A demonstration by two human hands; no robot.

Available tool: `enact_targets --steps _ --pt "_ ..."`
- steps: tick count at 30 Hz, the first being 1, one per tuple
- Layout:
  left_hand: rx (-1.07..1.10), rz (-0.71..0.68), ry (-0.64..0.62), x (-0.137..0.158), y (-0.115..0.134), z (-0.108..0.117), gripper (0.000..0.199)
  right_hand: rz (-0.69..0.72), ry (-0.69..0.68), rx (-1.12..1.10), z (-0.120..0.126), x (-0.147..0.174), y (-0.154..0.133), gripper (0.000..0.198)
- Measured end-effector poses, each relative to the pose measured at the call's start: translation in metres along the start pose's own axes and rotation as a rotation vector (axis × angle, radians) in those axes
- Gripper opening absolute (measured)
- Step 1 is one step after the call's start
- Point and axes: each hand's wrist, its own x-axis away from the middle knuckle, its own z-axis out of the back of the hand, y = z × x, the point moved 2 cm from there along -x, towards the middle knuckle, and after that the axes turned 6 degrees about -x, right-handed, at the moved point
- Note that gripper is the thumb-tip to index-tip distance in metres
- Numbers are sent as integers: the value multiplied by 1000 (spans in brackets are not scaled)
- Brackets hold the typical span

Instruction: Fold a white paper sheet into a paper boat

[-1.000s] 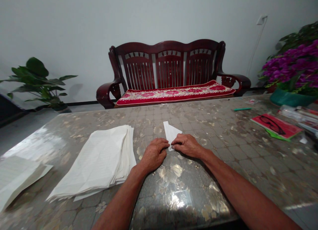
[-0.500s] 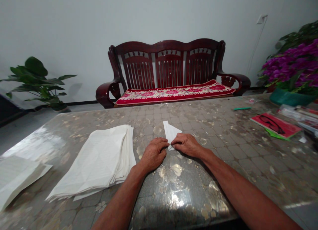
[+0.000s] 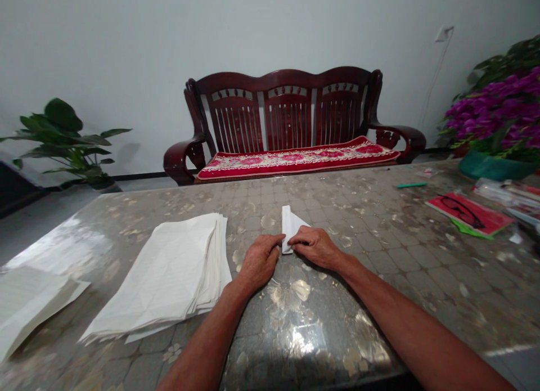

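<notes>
Your left hand [image 3: 260, 260] and right hand [image 3: 316, 246] pinch near end of folded paper [image 3: 289, 229]; rest of paper lies beyond fingertips on table [image 3: 379, 256].

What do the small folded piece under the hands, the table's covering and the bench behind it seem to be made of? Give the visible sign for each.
Folded piece: thin white paper, matte; it holds sharp creases.
Table covering: probably clear glossy plastic over a floral print; it mirrors light in bright patches.
Bench: dark reddish wood, seemingly varnished; carved slats with a slight sheen.
</notes>
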Motion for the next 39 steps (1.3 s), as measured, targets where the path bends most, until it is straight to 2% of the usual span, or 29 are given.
enact_targets --steps 8,14,16,20,24,27,30,34,39 --pt "-21 -36 -45 0 6 3 37 -19 -23 25 1 0 -1 22" --pt "-70 -75 -68 -1 10 3 44 -83 -25 70 -1 -2 -3 19" --pt "-68 -75 -68 -2 10 2 40 -100 -28 64 -2 -2 -2 18" --pt "-43 -45 -32 -3 9 0 19 -128 -17 65 -4 -4 -1 20" --pt "-83 -53 -13 -5 5 -5 14 -191 -11 -7 2 -5 -1 22" --pt "-76 -50 -10 -5 2 -7 12 -227 -62 -135 10 -2 -2 21" --pt "-51 -30 -3 -5 0 -7 11 -160 -124 -162 15 0 -4 23" --pt "-44 -8 -1 -4 0 -7 13 -38 -114 -53 12 0 -6 30" --pt "-46 -8 -15 -4 0 -6 14 -8 -125 84 4 -1 -7 17"
